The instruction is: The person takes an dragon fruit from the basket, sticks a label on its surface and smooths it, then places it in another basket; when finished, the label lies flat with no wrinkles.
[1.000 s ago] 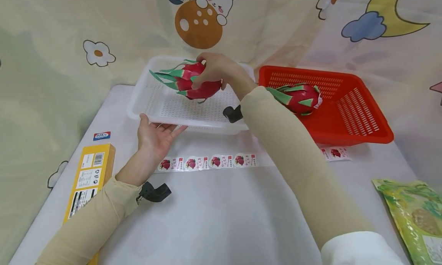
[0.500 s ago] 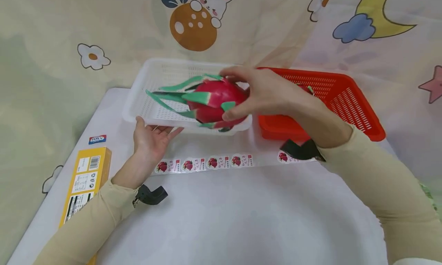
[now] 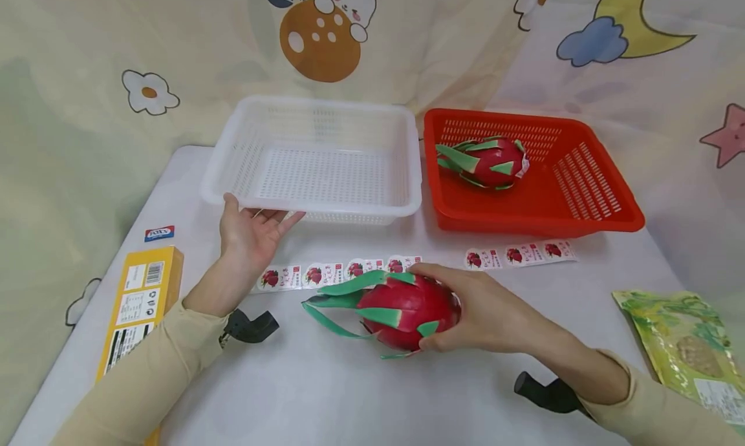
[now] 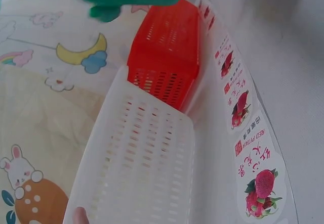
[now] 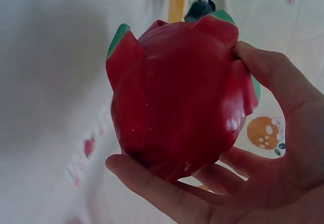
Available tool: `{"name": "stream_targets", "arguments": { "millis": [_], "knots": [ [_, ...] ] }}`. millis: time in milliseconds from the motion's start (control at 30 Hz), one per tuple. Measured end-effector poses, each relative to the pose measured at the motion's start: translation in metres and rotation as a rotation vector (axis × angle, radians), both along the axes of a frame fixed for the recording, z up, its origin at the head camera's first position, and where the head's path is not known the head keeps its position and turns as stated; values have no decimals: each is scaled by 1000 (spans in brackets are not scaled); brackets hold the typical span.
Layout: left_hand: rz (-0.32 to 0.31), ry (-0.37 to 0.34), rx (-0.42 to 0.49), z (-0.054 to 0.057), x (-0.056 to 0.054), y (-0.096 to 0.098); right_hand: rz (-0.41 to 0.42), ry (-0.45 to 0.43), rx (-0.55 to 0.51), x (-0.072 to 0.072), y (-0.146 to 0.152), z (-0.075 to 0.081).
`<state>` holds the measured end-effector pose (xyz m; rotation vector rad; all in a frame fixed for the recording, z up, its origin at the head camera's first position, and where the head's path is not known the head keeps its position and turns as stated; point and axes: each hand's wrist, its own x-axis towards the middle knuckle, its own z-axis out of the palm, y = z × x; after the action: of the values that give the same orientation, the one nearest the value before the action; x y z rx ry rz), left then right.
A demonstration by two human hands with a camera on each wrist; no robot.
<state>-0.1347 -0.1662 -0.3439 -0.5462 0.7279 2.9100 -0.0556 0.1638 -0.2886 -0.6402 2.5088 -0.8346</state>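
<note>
My right hand (image 3: pixel 483 310) grips a red dragon fruit (image 3: pixel 410 310) with green leaf-like scales, above the table's middle. Its green tips point left in the head view. Up close in the right wrist view, the fruit's rounded red end (image 5: pixel 177 92) sits between thumb and fingers. At the white plastic basket (image 3: pixel 314 210), my left hand (image 3: pixel 250 236) holds the front left rim, thumb over it and fingers stretched underneath. The basket has nothing in it. Another dragon fruit (image 3: pixel 495 161) lies in the red basket (image 3: pixel 535 223), a small pale label on its right end.
Strips of dragon fruit stickers (image 3: pixel 314 276) lie in front of the baskets. On the left are a yellow box (image 3: pixel 142 297) and a small blue-and-red packet (image 3: pixel 160 233). A green-yellow pouch (image 3: pixel 692 349) lies at right. A printed cloth (image 3: pixel 221 45) hangs behind.
My right hand has brought the dragon fruit from over the white basket toward me, down over the table's middle. My left hand has stayed at the white basket's rim.
</note>
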Motion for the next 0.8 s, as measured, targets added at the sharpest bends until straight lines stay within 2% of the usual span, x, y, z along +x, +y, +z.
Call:
{"name": "stream_targets", "arguments": {
  "millis": [200,467,800],
  "knots": [
    [5,5,-26,1,-1,1,-5,-28,-24,18,4,-19],
    [0,-9,-12,0,-1,2,-15,-33,-45,27,4,-36],
    [-4,-1,-27,0,-1,1,-4,-10,9,34,3,-42]
  ]
}}
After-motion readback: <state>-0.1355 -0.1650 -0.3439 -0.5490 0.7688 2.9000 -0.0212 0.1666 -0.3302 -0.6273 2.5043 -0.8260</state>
